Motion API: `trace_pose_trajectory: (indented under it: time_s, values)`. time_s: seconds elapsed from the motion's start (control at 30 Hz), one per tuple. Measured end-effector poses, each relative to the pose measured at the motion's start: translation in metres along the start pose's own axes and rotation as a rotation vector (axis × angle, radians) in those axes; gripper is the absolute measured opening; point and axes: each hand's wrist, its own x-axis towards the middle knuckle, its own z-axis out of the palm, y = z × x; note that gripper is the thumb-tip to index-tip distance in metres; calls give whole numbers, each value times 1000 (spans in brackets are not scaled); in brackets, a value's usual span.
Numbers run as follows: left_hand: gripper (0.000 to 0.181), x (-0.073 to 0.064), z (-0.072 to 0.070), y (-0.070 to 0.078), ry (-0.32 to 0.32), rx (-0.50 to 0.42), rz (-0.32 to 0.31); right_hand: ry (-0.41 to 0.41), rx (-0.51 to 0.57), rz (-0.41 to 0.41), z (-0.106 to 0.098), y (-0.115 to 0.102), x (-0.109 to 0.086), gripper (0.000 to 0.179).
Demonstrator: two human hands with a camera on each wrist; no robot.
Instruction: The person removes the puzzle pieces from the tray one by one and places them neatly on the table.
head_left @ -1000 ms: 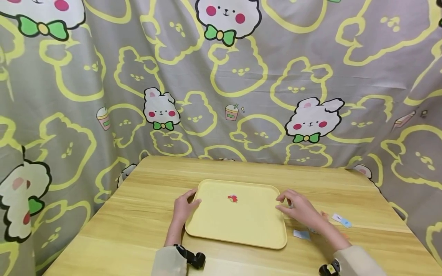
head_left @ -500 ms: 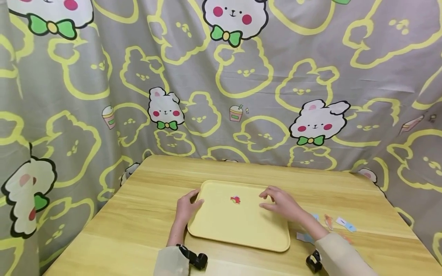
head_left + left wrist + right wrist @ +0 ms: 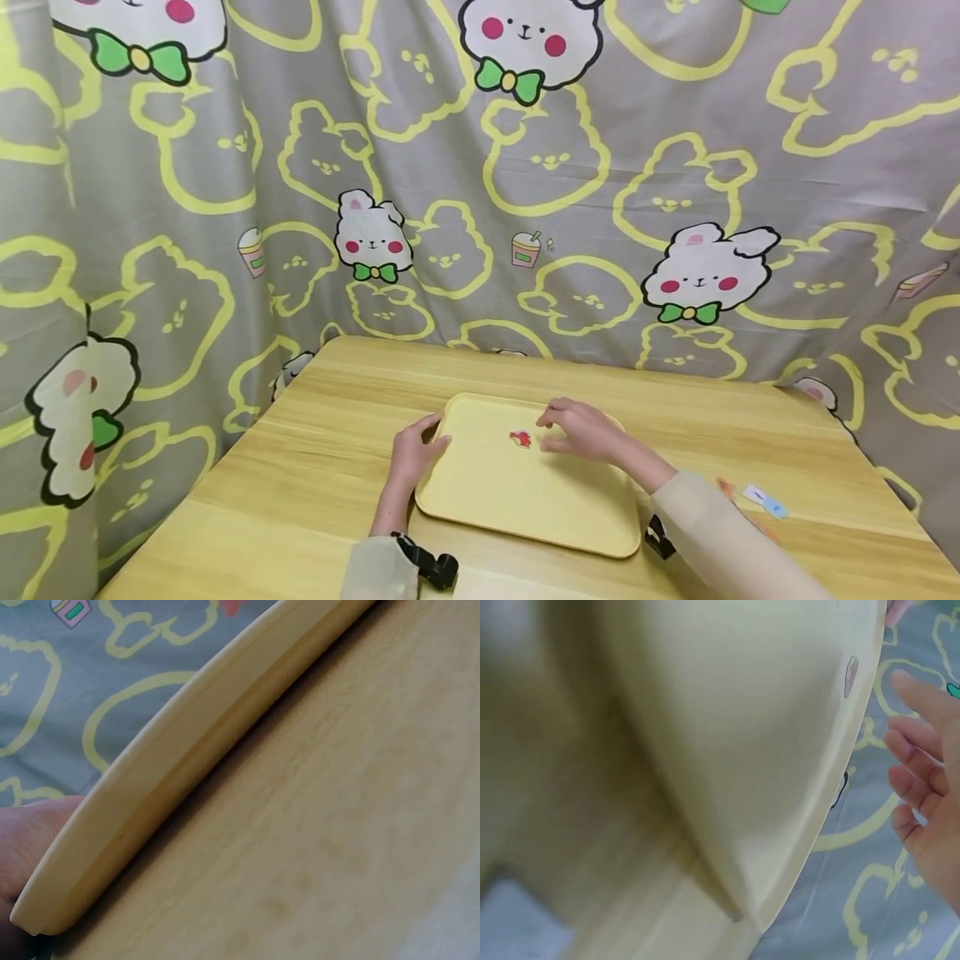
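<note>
A pale yellow tray [image 3: 525, 504] lies on the wooden table. Near its far side sits a small red cutout [image 3: 520, 438], flat on the tray; in the right wrist view this cutout [image 3: 851, 676] appears near the rim. My left hand [image 3: 414, 457] grips the tray's left edge, thumb over the rim and fingers at the outer side. In the left wrist view the tray's rim [image 3: 161, 769] hides most of that hand [image 3: 30, 836]. Just right of the cutout, my right hand [image 3: 587, 432] hovers over the tray, fingers loosely bent, holding nothing.
On the table [image 3: 322, 442] right of the tray lie small paper pieces, among them an orange one [image 3: 726, 487] and a white-and-blue one [image 3: 767, 501]; my right forearm hides part of that area. A grey patterned curtain [image 3: 465, 292] hangs behind and beside the table.
My right hand has moved left from the tray's right edge to beside the red cutout. The left hand keeps its grip. The head view has shifted slightly.
</note>
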Motion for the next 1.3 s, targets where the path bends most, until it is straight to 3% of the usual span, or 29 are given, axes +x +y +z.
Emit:
trace_pose_trajectory:
  time_s: [0.3,0.63,1.0,1.3]
  values:
    - [45,0,0,-1,6,0,10,-60,-93,-69,10,2,19,33]
    - [45,0,2,-1,8,-8,4,-78,-121,-94,23,-5,25,19]
    - [46,1,2,-3,9,11,7,-4,-99,-131,25,-5,26,12]
    - [46,0,3,-1,21,-7,15,175,-23,-232,22,-3,24,14]
